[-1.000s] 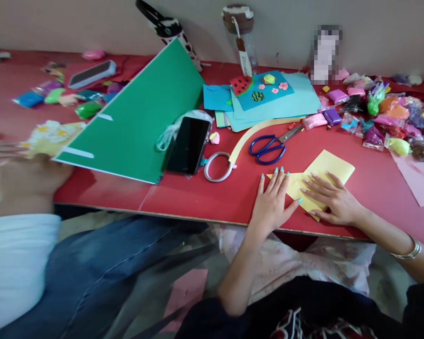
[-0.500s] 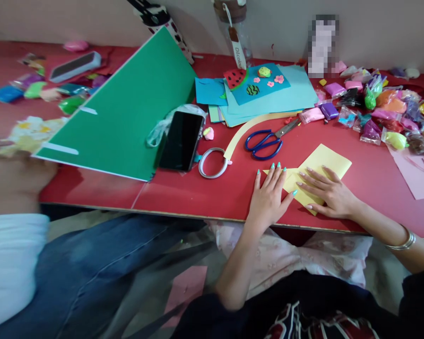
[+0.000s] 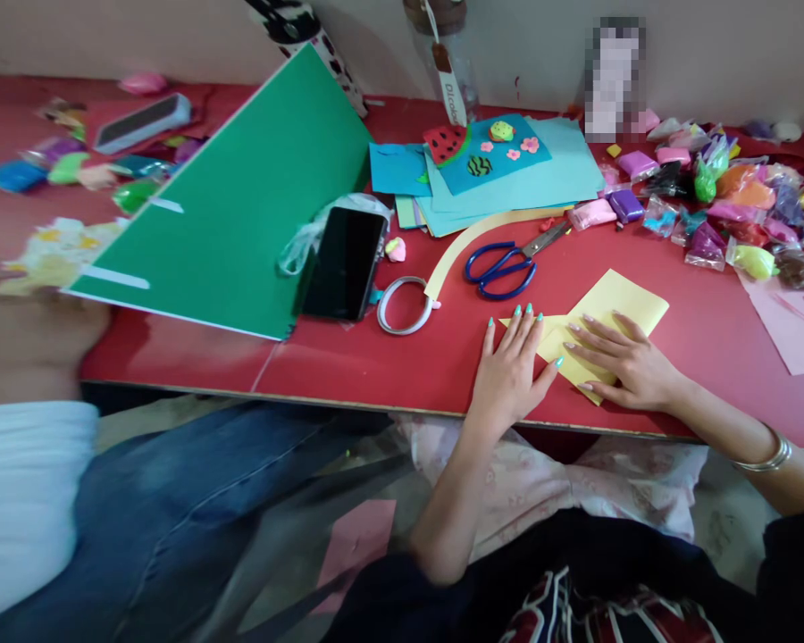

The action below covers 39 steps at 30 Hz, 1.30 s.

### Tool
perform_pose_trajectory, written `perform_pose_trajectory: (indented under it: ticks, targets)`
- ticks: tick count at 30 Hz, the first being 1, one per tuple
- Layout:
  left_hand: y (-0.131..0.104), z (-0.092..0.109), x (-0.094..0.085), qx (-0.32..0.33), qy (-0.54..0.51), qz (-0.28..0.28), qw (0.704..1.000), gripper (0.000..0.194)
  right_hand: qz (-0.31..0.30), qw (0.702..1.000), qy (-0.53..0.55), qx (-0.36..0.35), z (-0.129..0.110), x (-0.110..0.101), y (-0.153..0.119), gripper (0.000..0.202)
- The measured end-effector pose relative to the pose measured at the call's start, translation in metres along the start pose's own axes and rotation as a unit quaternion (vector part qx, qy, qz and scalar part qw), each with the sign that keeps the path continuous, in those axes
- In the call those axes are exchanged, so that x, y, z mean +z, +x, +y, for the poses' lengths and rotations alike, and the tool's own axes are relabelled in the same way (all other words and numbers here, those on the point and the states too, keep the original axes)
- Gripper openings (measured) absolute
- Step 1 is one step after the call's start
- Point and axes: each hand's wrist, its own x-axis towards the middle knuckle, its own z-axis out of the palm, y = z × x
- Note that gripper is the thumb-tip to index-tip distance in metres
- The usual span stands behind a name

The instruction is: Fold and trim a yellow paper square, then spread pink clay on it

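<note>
A folded sheet of yellow paper [image 3: 626, 299] lies near the front edge of the red table. My left hand [image 3: 509, 371] rests flat at the paper's left part, its fingers stretched out and pointing away from me. Across the middle of the paper lies my right hand [image 3: 626, 362], palm down with spread fingers, pressing on it. Neither hand grips anything. Beyond my left hand are scissors with blue handles [image 3: 500, 270], lying partly open, and a curved pale yellow strip [image 3: 469, 239] beside a white tape ring [image 3: 404, 306].
A green board [image 3: 241, 205] leans at the left, next to a black phone [image 3: 345, 263]. Another person's blurred arm [image 3: 27, 348] reaches in there. Blue sheets [image 3: 569, 170] and bottles stand behind; colourful clay packets [image 3: 743, 210] and pink paper [image 3: 787, 330] lie right.
The whole view has shifted very slightly. Both my hands stay in the same place on the yellow paper.
</note>
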Motion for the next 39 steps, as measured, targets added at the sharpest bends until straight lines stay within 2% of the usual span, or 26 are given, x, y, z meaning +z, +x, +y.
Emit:
perform_pose_trajectory:
  ticks: [16,39]
  targets:
    - [0.0001,-0.0017,0.0008,0.005,0.007,-0.005,1.0,0.06,0.012,1.0,-0.013,-0.006,0.0001,0.0007,-0.0004,0.053]
    - [0.0002,0.0005,-0.0034,-0.006,0.012,-0.03,0.999,0.064,-0.009,1.0,0.01,0.004,0.0003,-0.0022,0.0011,0.048]
